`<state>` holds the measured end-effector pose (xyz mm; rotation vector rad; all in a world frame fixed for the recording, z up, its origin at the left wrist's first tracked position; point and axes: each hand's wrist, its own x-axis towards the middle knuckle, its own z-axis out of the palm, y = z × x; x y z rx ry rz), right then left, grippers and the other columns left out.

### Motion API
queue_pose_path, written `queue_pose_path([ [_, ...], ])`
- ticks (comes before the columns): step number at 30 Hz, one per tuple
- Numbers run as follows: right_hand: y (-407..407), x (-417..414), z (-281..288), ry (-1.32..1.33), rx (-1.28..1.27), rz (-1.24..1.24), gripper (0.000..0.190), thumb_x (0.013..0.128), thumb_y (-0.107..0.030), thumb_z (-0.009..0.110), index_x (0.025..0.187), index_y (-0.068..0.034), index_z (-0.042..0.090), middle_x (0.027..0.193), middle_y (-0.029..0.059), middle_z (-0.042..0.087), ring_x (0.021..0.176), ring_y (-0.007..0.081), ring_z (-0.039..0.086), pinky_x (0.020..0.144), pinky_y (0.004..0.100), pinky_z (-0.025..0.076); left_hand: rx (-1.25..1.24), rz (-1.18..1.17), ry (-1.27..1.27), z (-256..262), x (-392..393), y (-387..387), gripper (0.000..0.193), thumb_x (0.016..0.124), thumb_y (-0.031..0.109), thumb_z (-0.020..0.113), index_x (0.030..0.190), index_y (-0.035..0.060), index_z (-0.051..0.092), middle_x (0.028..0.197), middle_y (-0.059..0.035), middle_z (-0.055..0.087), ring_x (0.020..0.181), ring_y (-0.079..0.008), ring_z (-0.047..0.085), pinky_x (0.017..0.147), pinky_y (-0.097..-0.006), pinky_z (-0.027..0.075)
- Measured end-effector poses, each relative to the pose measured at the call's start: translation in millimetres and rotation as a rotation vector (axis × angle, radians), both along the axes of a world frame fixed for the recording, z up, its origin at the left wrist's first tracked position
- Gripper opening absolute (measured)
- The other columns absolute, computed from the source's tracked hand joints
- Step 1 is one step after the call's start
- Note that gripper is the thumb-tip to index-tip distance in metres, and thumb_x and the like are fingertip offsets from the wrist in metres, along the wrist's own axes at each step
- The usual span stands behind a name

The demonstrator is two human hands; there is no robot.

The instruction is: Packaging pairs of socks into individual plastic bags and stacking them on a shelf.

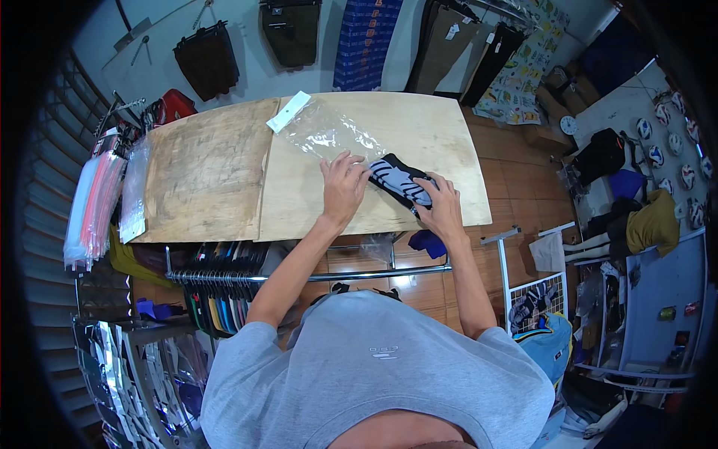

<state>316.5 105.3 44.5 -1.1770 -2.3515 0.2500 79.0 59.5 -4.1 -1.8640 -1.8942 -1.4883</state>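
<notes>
A folded black textile item with pale blue and black stripes (399, 178), perhaps socks, lies slantwise on the plywood tabletop (314, 207). My right hand (445, 205) grips its right end, with fingers over the top and the thumb at the near edge. At the opposite end is my left hand (345, 188), its fingers bent and spread beside the item's tip. Whether those fingers pinch anything is hidden. Just beyond them a clear plastic bag (331, 130) with a white header strip (289, 112) lies flat, its near edge close to both the fingers and the item.
Below the table's near edge runs a chrome rail (314, 277) with hangers of clothes (224, 292). Packs of plastic bags (95, 207) hang at the left. Trousers (446, 45) hang on the back wall. A white rack (535, 286) and a mannequin (639, 230) stand at the right.
</notes>
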Motion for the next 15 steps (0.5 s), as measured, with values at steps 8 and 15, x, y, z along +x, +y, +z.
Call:
queue_pose_path([
  [8, 1.9, -14.7, -2.6, 0.087, -0.095, 0.076, 0.052, 0.077, -0.01, 0.08, 0.127, -0.013, 0.068, 0.136, 0.0151, 0.058, 0.12, 0.037, 0.056, 0.101, 0.0447, 0.047, -0.012, -0.062, -0.068, -0.5, -6.7, 3.8, 0.009, 0.09, 0.009, 0.072, 0.099, 0.0072, 0.07, 0.119, -0.0089, 0.066, 0.127, -0.0384, 0.055, 0.111, -0.0632, 0.03],
  [15, 11.7, -7.7, -1.2, 0.095, -0.171, 0.155, 0.051, 0.079, -0.009, 0.081, 0.128, -0.013, 0.067, 0.137, 0.0144, 0.058, 0.124, 0.0356, 0.055, 0.105, 0.043, 0.047, -0.029, -0.127, -0.118, 0.7, -12.0, 4.3, 0.011, 0.093, 0.007, 0.068, 0.104, 0.0036, 0.065, 0.12, -0.0128, 0.064, 0.126, -0.0412, 0.055, 0.108, -0.0596, 0.034],
])
